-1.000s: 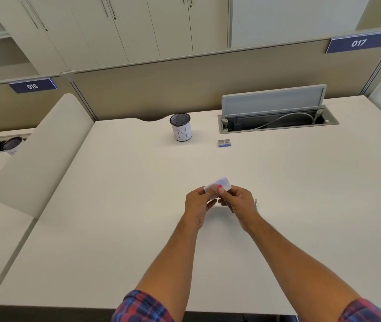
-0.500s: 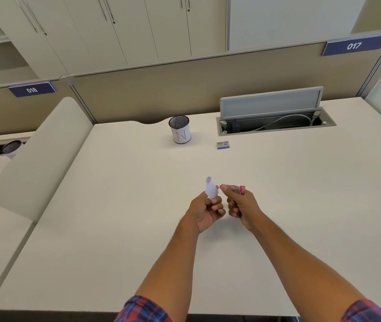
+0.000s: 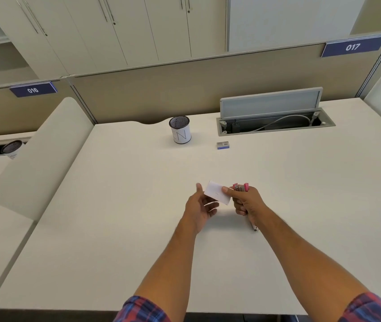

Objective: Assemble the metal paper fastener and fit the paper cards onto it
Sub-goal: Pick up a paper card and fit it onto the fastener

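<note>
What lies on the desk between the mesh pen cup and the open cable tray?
In the head view, a small blue-edged box lies on the desk between the mesh pen cup and the cable tray, nearer the viewer.

white paper card (image 3: 216, 195) has passed from left hand (image 3: 200, 209) to right hand (image 3: 246, 202), whose thumb now pins it beside the pink-tipped fastener (image 3: 240, 187). left hand opened, palm up, w/ fingers spread just left of card.
</note>
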